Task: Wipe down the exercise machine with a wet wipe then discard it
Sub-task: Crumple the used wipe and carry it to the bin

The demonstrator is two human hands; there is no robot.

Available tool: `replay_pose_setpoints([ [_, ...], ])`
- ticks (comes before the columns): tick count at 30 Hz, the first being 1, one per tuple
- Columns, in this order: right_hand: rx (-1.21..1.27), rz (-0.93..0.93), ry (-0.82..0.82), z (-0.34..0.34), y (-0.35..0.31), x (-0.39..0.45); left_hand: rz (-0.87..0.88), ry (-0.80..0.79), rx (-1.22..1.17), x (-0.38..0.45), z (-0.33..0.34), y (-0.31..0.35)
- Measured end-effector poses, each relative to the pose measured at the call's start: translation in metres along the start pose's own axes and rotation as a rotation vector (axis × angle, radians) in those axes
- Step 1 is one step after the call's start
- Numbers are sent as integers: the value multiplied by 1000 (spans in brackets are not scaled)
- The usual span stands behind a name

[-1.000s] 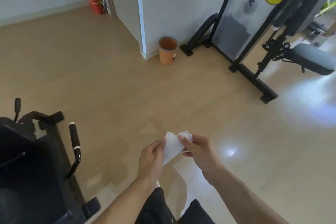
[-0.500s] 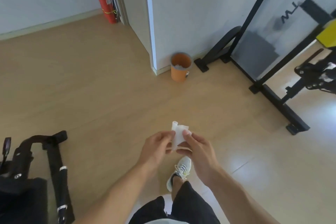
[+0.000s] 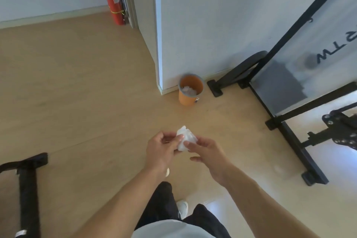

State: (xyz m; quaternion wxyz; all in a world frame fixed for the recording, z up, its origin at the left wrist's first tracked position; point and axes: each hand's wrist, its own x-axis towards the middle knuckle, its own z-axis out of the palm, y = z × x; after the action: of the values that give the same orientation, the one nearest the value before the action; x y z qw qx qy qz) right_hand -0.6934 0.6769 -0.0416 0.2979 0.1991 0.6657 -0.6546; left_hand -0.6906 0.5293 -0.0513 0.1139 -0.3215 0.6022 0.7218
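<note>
Wet wipe, crumpled, sat pinched between both hands, left hand and right hand, well short of the orange bin. Tossed from there, the light wad would likely miss and land beside the bin on the floor.

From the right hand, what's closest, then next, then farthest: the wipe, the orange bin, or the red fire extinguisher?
In the head view, from the right hand:
1. Wet wipe, crumpled, held between both hands.
2. Orange bin, ahead on the floor by the wall corner.
3. Fire extinguisher, far back left against the wall.
</note>
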Motion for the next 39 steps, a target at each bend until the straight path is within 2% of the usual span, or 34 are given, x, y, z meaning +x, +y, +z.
replay_pose_setpoints([
  [4,-53,43,17,-6,-31,68,-53,-2,32,69,18,23],
  [12,70,168,66,-12,-116,211,-80,-63,151,224,47,95],
  [16,156,225,98,-19,-134,271,-67,-56,224,287,65,115],
  [19,249,308,144,-38,-134,328,-121,-72,255,335,85,99],
  [22,354,394,288,-65,-122,398,-162,-113,323,386,106,72],
  [26,356,458,408,-104,-92,501,-189,-153,344,455,139,40],
  [32,275,488,451,-134,-40,612,-228,-84,317,534,167,-6],
  [36,322,525,501,-144,-15,656,-280,-52,307,560,168,-34],
  [39,397,537,450,-148,-7,680,-310,-26,281,571,167,-49],
])
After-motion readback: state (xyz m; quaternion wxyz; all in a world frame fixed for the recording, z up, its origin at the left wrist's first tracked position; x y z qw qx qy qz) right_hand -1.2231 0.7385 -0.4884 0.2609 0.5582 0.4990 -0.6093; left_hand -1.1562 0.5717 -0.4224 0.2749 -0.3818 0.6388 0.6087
